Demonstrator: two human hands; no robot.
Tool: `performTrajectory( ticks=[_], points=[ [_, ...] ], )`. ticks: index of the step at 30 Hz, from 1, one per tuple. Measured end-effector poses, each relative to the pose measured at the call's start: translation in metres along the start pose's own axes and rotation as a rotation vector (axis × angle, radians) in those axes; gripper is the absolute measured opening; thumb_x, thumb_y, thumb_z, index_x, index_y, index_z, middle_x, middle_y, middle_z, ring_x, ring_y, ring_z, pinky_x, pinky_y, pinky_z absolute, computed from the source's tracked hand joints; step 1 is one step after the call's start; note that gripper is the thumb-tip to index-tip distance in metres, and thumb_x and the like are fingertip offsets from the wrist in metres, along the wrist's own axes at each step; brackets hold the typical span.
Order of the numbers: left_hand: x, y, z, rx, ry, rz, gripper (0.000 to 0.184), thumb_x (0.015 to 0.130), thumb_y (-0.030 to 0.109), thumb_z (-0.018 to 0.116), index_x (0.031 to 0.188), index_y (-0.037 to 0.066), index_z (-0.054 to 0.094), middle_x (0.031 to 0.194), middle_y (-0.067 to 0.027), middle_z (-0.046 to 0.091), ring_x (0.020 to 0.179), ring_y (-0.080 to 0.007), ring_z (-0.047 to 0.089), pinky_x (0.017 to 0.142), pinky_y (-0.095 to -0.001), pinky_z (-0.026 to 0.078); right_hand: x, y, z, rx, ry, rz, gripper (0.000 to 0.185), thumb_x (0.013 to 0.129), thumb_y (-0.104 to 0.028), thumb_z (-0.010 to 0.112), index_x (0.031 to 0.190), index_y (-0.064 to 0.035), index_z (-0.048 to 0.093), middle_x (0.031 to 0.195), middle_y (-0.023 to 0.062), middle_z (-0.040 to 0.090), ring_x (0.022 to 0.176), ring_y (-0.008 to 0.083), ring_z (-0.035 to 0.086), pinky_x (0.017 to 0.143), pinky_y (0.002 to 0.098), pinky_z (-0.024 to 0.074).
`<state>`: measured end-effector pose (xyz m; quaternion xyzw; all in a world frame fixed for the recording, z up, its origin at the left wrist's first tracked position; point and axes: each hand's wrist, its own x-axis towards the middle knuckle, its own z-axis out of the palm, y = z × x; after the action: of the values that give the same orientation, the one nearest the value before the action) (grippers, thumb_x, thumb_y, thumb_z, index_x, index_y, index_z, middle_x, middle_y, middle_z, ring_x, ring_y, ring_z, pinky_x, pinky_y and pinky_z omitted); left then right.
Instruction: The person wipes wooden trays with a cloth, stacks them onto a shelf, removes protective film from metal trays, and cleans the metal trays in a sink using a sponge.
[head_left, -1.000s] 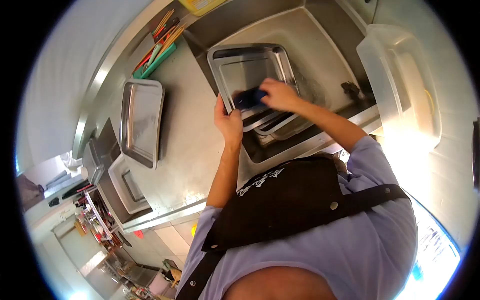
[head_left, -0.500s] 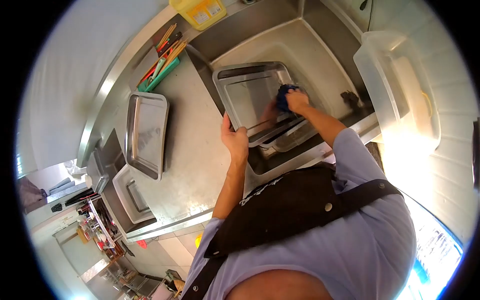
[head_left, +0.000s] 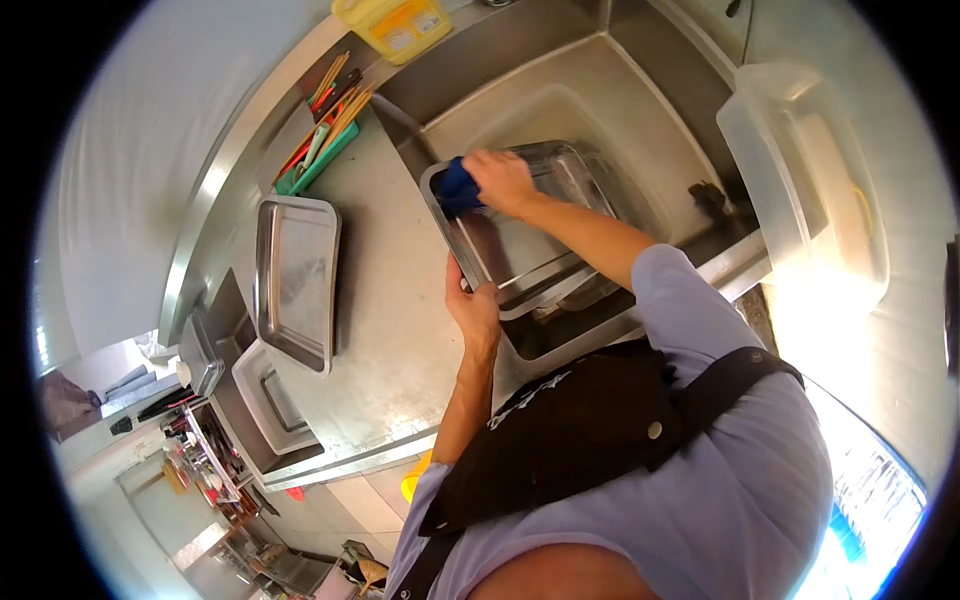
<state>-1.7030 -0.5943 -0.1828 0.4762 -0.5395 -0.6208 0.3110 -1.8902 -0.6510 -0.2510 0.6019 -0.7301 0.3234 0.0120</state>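
Note:
A shiny rectangular metal tray (head_left: 540, 235) is held tilted over the sink, its lower part above other trays or water in the basin. My left hand (head_left: 473, 305) grips the tray's near left edge, fingers wrapped round the rim. In my right hand (head_left: 500, 180) is a dark blue cloth (head_left: 459, 187), pressed against the tray's upper left corner. The fingers of my right hand are closed on the cloth.
A second metal tray (head_left: 298, 280) lies on the steel counter (head_left: 385, 350), near a green basket (head_left: 335, 157) of chopsticks and utensils. A yellow container (head_left: 395, 28) stands behind the sink (head_left: 640, 110). At right is a translucent plastic bin (head_left: 800, 180); at left, a white basin (head_left: 262, 405).
My right hand has swept the blue cloth from the tray's right side to its upper left corner. The tray and my left hand have shifted slightly down in view.

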Motion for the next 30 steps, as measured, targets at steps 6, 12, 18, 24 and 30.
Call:
performTrajectory(
  ticks=[6, 12, 18, 24, 30],
  points=[
    [-0.001, -0.012, -0.005, 0.107, -0.005, 0.032, 0.073, 0.067, -0.014, 0.049, 0.137, 0.004, 0.041, 0.123, -0.0105, 0.054, 0.100, -0.0189, 0.058, 0.081, -0.0262, 0.048, -0.046, 0.102, 0.019, -0.234, -0.295, 0.740, 0.036, 0.068, -0.014, 0.063, 0.103, -0.0105, 0.056, 0.108, 0.0115, 0.062, 0.090, 0.0327, 0.064, 0.074, 0.0440, 0.0510],
    [-0.002, -0.017, 0.004, -0.028, -0.070, -0.038, 0.073, 0.068, -0.012, 0.053, 0.138, 0.002, 0.039, 0.127, -0.0103, 0.052, 0.106, -0.0199, 0.057, 0.084, -0.0269, 0.047, -0.092, 0.129, -0.004, -0.578, -0.454, 0.386, 0.025, 0.083, -0.012, 0.051, 0.108, -0.0120, 0.057, 0.119, 0.0090, 0.053, 0.115, 0.0295, 0.047, 0.093, 0.0409, 0.0387],
    [-0.005, -0.014, 0.011, -0.060, -0.184, -0.058, 0.078, 0.066, -0.012, 0.053, 0.140, 0.003, 0.035, 0.127, -0.0098, 0.051, 0.112, -0.0205, 0.053, 0.091, -0.0286, 0.044, -0.137, 0.137, -0.013, -0.487, -0.633, 0.163, 0.029, 0.082, -0.018, 0.054, 0.108, -0.0048, 0.058, 0.116, 0.0115, 0.055, 0.114, 0.0271, 0.049, 0.094, 0.0426, 0.0389],
    [-0.001, -0.024, 0.019, -0.021, -0.218, 0.034, 0.077, 0.065, -0.011, 0.051, 0.139, 0.000, 0.035, 0.122, -0.0098, 0.054, 0.107, -0.0184, 0.054, 0.091, -0.0282, 0.044, -0.078, 0.069, -0.009, 0.105, -0.230, 0.201, 0.028, 0.072, -0.031, 0.062, 0.088, -0.0075, 0.066, 0.102, 0.0119, 0.062, 0.106, 0.0298, 0.055, 0.088, 0.0481, 0.0423],
    [-0.003, -0.015, 0.015, -0.100, -0.222, -0.069, 0.077, 0.065, -0.013, 0.051, 0.139, -0.001, 0.034, 0.120, -0.0110, 0.054, 0.100, -0.0191, 0.058, 0.084, -0.0274, 0.048, -0.108, -0.009, -0.039, 0.120, -0.216, -0.210, 0.029, 0.069, -0.026, 0.066, 0.089, -0.0042, 0.063, 0.121, 0.0122, 0.051, 0.115, 0.0303, 0.048, 0.098, 0.0474, 0.0355]
  ],
)
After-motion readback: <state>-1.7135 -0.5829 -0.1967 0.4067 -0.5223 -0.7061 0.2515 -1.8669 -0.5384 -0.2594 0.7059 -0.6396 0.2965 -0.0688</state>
